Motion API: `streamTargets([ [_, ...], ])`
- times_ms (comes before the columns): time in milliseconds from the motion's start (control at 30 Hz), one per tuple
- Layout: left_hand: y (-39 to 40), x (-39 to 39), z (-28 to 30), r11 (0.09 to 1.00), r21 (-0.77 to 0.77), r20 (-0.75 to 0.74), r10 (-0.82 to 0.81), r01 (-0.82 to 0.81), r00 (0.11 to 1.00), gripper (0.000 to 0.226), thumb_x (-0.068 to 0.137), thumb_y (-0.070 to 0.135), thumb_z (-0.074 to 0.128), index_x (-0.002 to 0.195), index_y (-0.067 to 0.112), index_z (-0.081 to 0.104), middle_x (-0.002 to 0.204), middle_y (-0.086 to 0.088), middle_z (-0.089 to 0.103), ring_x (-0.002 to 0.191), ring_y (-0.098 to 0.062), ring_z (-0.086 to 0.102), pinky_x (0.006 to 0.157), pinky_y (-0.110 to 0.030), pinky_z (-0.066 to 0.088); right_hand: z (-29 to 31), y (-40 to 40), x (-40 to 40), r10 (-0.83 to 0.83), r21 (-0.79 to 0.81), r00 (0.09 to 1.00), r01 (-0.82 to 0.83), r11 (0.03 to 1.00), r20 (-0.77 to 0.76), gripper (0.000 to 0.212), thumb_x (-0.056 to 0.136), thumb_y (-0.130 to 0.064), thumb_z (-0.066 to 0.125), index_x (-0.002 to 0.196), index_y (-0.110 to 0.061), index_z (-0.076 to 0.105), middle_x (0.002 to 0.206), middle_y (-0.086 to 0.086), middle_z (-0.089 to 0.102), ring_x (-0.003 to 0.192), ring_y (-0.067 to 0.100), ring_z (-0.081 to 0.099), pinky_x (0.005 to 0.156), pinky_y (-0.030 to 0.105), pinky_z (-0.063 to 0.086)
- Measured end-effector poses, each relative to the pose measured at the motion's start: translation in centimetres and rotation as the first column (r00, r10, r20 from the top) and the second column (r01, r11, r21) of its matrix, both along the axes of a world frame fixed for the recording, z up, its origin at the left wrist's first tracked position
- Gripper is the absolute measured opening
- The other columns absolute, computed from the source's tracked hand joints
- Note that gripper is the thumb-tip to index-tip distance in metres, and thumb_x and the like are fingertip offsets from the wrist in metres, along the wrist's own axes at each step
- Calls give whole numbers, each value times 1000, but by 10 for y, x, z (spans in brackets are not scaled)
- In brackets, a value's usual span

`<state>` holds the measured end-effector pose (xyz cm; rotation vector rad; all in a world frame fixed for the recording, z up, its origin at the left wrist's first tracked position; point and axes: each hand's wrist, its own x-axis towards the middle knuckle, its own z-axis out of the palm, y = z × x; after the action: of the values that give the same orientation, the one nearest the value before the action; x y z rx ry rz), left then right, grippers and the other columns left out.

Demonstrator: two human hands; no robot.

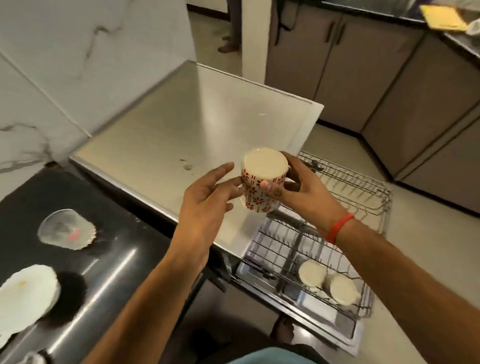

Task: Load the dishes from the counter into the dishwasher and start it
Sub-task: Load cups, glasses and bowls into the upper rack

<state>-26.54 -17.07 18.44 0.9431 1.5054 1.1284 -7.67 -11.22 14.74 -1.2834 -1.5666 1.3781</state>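
A white mug with red flower patterns (257, 193) is held upside down in mid-air, its pale base facing up. My right hand (299, 187) grips it, thumb across the patterned side. My left hand (206, 199) is beside the mug with fingers straight, the fingertips touching its left side. Below, the dishwasher's wire rack (352, 193) is pulled out, and two upturned mugs (328, 281) sit in its near corner. On the black counter (107, 259) lie a clear glass on a small scalloped plate (66, 230) and a white plate (24, 298).
The dishwasher's steel top (176, 124) stretches behind the mug, against a marble wall. Brown cabinets (380, 79) line the right side, with a yellow board (443, 17) on their counter. Another person's legs (231, 19) stand in the far doorway. My foot (284, 331) is on the tiled floor.
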Motion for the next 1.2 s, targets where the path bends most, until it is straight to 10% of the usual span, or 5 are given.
streamTargets([
  [300, -1, 103, -55, 958, -198, -32, -219, 209, 975, 34, 102, 15, 57, 111, 47, 64, 121, 16, 72, 110, 2, 66, 96, -23, 53, -68, -42, 96, -170, -54, 967, 183, 982, 191, 74, 80, -46, 79, 145, -37, 43, 138, -5, 45, 115, 8, 52, 94, 25, 50],
  [500, 3, 126, -98, 898, -373, -75, -279, 232, 957, 47, 102, 22, 55, 147, 31, 51, 138, 11, 59, 129, -10, 53, 113, -43, 44, -123, -68, 99, -251, -145, 939, 289, 946, 233, 77, 75, -57, 80, 140, -34, 46, 131, -10, 56, 117, 11, 56, 99, 39, 52],
  [733, 13, 141, -157, 785, -509, 37, -389, 352, 921, 44, 99, 10, 48, 134, 35, 59, 123, 9, 66, 111, -2, 60, 81, -21, 46, -176, -72, 74, -368, -289, 895, 433, 854, 253, 69, 74, -31, 85, 133, -34, 48, 118, -16, 59, 108, 13, 61, 90, 31, 53],
  [1200, 60, 148, -273, 618, -758, -36, -359, 208, 933, 31, 98, 19, 47, 128, 16, 54, 111, -9, 64, 96, -20, 63, 73, -33, 50, -267, -45, 39, -408, -646, 880, 462, 607, 245, 84, 78, -18, 81, 147, -21, 32, 127, 3, 60, 115, 18, 58, 91, 23, 44],
])
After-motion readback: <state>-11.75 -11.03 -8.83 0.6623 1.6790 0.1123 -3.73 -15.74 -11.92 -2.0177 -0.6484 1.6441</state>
